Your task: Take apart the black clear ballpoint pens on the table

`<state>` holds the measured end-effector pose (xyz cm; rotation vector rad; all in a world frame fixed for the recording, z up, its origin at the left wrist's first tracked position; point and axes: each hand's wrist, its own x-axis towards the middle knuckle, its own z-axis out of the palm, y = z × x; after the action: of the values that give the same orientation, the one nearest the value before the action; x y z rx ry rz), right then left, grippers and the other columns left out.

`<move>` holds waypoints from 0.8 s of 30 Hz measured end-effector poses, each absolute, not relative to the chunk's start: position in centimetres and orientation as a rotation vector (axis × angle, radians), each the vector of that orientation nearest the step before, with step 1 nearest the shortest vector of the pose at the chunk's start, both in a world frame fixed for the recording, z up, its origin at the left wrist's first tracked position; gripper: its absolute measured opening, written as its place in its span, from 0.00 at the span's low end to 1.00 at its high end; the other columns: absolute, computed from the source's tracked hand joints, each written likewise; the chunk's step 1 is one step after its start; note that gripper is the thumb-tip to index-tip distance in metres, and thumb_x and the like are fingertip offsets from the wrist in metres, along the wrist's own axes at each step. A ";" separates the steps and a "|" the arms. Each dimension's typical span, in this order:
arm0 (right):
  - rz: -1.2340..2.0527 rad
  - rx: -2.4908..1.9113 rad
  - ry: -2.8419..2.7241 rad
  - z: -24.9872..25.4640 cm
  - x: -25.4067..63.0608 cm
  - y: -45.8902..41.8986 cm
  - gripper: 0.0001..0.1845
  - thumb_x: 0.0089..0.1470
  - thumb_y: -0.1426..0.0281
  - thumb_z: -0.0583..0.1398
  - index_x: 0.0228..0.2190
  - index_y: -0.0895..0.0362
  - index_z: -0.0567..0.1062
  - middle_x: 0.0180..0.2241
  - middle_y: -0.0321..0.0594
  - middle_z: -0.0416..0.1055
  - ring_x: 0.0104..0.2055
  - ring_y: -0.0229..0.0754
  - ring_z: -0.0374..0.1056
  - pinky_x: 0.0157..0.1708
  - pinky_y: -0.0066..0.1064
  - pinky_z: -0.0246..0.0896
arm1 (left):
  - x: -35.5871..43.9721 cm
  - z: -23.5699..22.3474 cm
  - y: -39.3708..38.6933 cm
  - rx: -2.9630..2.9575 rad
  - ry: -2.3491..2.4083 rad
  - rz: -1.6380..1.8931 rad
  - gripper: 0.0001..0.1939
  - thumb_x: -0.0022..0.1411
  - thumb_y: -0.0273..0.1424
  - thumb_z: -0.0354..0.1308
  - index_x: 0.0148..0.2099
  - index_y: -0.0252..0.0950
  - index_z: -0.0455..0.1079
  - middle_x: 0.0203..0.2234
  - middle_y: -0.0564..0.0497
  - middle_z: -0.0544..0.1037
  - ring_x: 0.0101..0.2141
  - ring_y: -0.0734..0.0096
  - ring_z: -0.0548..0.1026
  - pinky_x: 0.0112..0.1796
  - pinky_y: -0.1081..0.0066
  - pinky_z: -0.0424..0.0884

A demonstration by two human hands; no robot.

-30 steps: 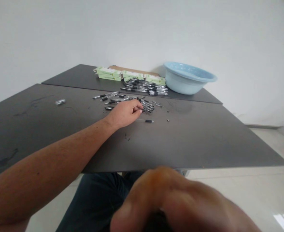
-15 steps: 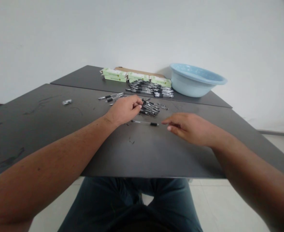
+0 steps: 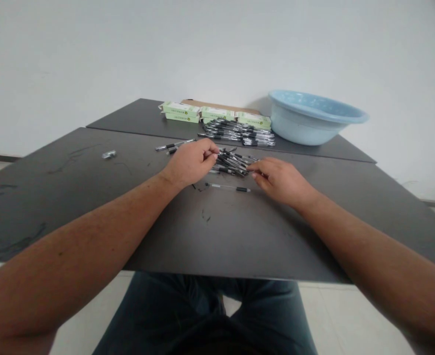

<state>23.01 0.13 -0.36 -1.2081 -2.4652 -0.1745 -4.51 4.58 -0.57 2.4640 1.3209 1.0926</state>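
Note:
A heap of black-and-clear pens (image 3: 233, 161) lies on the dark table between my two hands. My left hand (image 3: 193, 160) is at the heap's left side, thumb and fingers pinched together; whatever is between them is too small to make out. At the heap's right edge is my right hand (image 3: 278, 180), its index finger and thumb slightly apart at the pen ends. One pen (image 3: 228, 187) lies alone in front of the heap, its black grip to the right. More pens (image 3: 173, 146) lie behind my left hand, partly covered by it.
Green-and-white boxes (image 3: 182, 112) are stacked at the back, with a larger pile of pens (image 3: 235, 132) before them. A light blue basin (image 3: 306, 125) stands back right. A small clear packet (image 3: 109, 155) lies left. Dark marks streak the table (image 3: 239, 241).
My right hand has moved forward from beside the lone pen to the right edge of the heap. My left hand stays at the heap. The view has shifted slightly.

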 end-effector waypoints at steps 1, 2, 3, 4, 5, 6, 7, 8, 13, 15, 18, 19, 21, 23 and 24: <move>-0.166 -1.215 -2.466 -0.5 23.2 0.1 0.15 0.64 0.71 0.57 0.49 0.58 0.79 0.43 0.47 0.79 0.45 0.49 0.74 0.47 0.36 0.66 | -4.5 -0.6 4.6 2.481 1.312 1.083 0.10 0.63 0.32 0.58 0.45 0.36 0.77 0.31 0.50 0.82 0.33 0.66 0.78 0.37 0.67 0.71; -0.155 -1.223 -2.468 -0.6 23.4 0.1 0.15 0.63 0.71 0.57 0.49 0.58 0.79 0.43 0.47 0.79 0.45 0.49 0.74 0.47 0.36 0.66 | -4.5 -0.6 4.5 2.502 1.299 1.068 0.11 0.63 0.32 0.58 0.45 0.36 0.77 0.32 0.50 0.82 0.34 0.66 0.79 0.38 0.67 0.71; -0.145 -1.229 -2.469 -0.6 23.6 0.2 0.15 0.63 0.70 0.58 0.48 0.57 0.79 0.43 0.47 0.79 0.45 0.48 0.74 0.46 0.36 0.66 | -4.5 -0.6 4.5 2.523 1.288 1.051 0.11 0.63 0.32 0.58 0.46 0.37 0.77 0.33 0.50 0.82 0.35 0.65 0.79 0.39 0.67 0.71; -0.136 -1.232 -2.470 -0.6 23.6 0.2 0.15 0.63 0.70 0.58 0.48 0.57 0.79 0.43 0.46 0.79 0.44 0.48 0.74 0.46 0.36 0.66 | -4.5 -0.6 4.5 2.538 1.279 1.037 0.11 0.63 0.31 0.58 0.46 0.37 0.77 0.34 0.49 0.82 0.35 0.65 0.79 0.40 0.66 0.71; -0.129 -1.231 -2.472 -0.5 23.6 0.1 0.15 0.63 0.70 0.58 0.48 0.57 0.79 0.43 0.46 0.79 0.44 0.48 0.73 0.46 0.36 0.66 | -4.5 -0.5 4.4 2.547 1.274 1.032 0.12 0.63 0.31 0.57 0.46 0.37 0.77 0.35 0.49 0.83 0.36 0.64 0.79 0.40 0.66 0.72; -0.123 -1.226 -2.473 -0.5 23.5 0.1 0.15 0.63 0.70 0.58 0.48 0.57 0.79 0.42 0.46 0.79 0.44 0.48 0.73 0.46 0.36 0.66 | -4.5 -0.5 4.4 2.550 1.275 1.039 0.12 0.63 0.31 0.57 0.46 0.37 0.77 0.35 0.49 0.83 0.36 0.64 0.79 0.40 0.66 0.72; -0.117 -1.218 -2.477 -0.5 23.4 0.0 0.15 0.63 0.69 0.58 0.48 0.58 0.79 0.42 0.47 0.79 0.44 0.48 0.73 0.46 0.36 0.66 | -4.6 -0.4 4.4 2.549 1.282 1.048 0.12 0.63 0.30 0.57 0.46 0.37 0.77 0.36 0.49 0.83 0.36 0.64 0.79 0.41 0.66 0.72; -0.106 -1.207 -2.485 -0.5 23.2 -0.2 0.14 0.63 0.69 0.58 0.48 0.58 0.79 0.42 0.47 0.79 0.43 0.48 0.73 0.45 0.37 0.66 | -4.7 -0.3 4.5 2.548 1.295 1.060 0.12 0.63 0.30 0.56 0.46 0.37 0.77 0.36 0.48 0.83 0.36 0.64 0.79 0.41 0.66 0.72; -0.034 -1.142 -2.529 -0.8 22.2 -0.9 0.14 0.62 0.69 0.60 0.48 0.58 0.78 0.43 0.47 0.78 0.41 0.47 0.73 0.44 0.36 0.67 | -5.8 0.9 5.1 2.581 1.379 1.083 0.12 0.63 0.29 0.54 0.45 0.36 0.77 0.36 0.47 0.82 0.37 0.62 0.78 0.42 0.65 0.71; -0.034 -1.149 -2.534 -0.9 22.1 -1.0 0.14 0.62 0.68 0.60 0.48 0.58 0.78 0.43 0.47 0.78 0.41 0.47 0.73 0.45 0.37 0.67 | -6.5 1.3 5.4 2.611 1.358 1.072 0.13 0.61 0.26 0.53 0.44 0.36 0.77 0.37 0.47 0.83 0.37 0.63 0.78 0.41 0.65 0.71; -0.042 -1.161 -2.535 -0.9 22.4 -0.9 0.15 0.63 0.68 0.60 0.48 0.59 0.79 0.43 0.47 0.78 0.42 0.48 0.73 0.45 0.37 0.67 | -7.2 1.7 5.9 2.683 1.314 0.992 0.13 0.57 0.25 0.53 0.41 0.36 0.76 0.35 0.48 0.82 0.35 0.63 0.78 0.39 0.66 0.71; -0.044 -1.163 -2.533 -0.9 22.5 -0.8 0.15 0.63 0.68 0.59 0.48 0.59 0.79 0.43 0.47 0.78 0.41 0.47 0.73 0.45 0.37 0.67 | -7.4 1.7 6.0 2.707 1.298 0.955 0.12 0.57 0.25 0.53 0.40 0.36 0.76 0.34 0.49 0.82 0.35 0.63 0.77 0.39 0.66 0.71; -0.045 -1.169 -2.532 -0.9 22.7 -0.6 0.15 0.63 0.68 0.59 0.48 0.58 0.79 0.42 0.47 0.78 0.41 0.48 0.73 0.45 0.38 0.67 | -7.6 1.5 6.3 2.744 1.272 0.887 0.12 0.56 0.26 0.53 0.40 0.36 0.76 0.34 0.48 0.82 0.36 0.62 0.78 0.39 0.65 0.71; -0.048 -1.173 -2.534 -1.1 22.7 -0.5 0.14 0.63 0.67 0.59 0.48 0.58 0.79 0.42 0.47 0.78 0.41 0.48 0.73 0.45 0.39 0.67 | -7.5 1.3 6.4 2.775 1.256 0.832 0.12 0.56 0.26 0.53 0.40 0.36 0.76 0.35 0.48 0.82 0.37 0.61 0.78 0.40 0.65 0.71; -0.044 -1.174 -2.538 -1.2 22.6 -0.5 0.15 0.63 0.67 0.59 0.48 0.58 0.79 0.42 0.47 0.78 0.42 0.49 0.73 0.46 0.39 0.67 | -7.4 1.2 6.4 2.788 1.253 0.808 0.13 0.56 0.26 0.52 0.40 0.36 0.76 0.35 0.48 0.82 0.37 0.61 0.78 0.41 0.65 0.71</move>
<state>22.62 -0.48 -1.20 -1.1738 -2.5385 -0.0439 -7.41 6.40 1.16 2.7878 1.2532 0.8079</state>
